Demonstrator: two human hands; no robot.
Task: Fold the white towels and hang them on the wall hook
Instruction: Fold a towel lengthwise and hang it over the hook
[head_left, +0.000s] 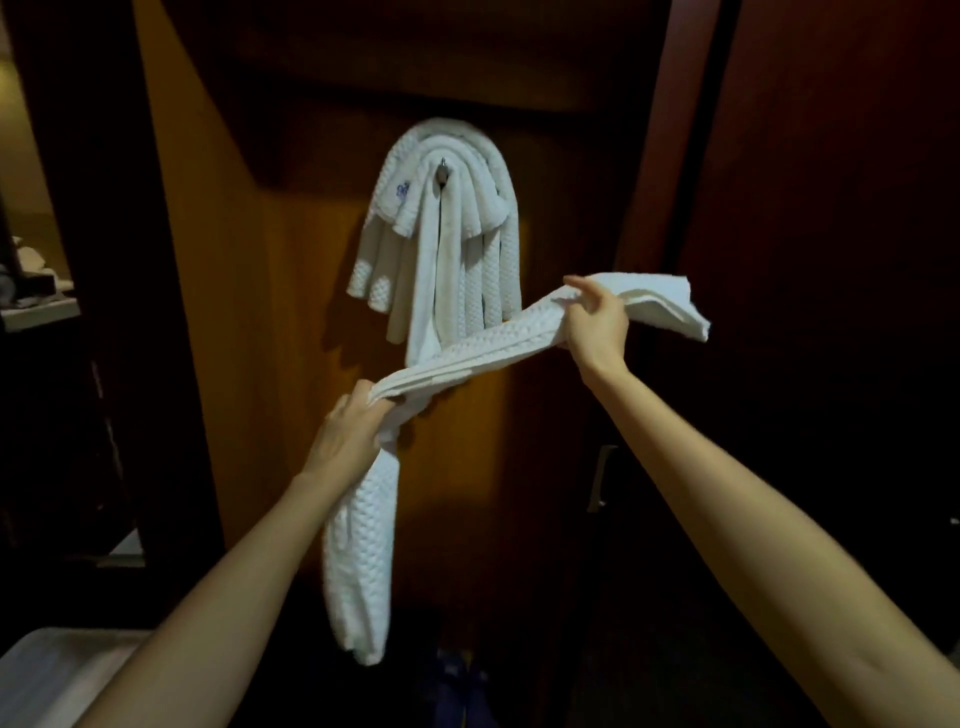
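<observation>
Head view. A folded white towel (488, 349) spans the centre, the left hand (347, 432) gripping it at 8 o'clock and the right hand (596, 323) at 2 o'clock, fingers curled round the cloth. Hung towels (457, 249) drape the wall hook (442, 169) at 12 o'clock. Hanging appears in hand; the next move likely means lifting the strip over the hook.
</observation>
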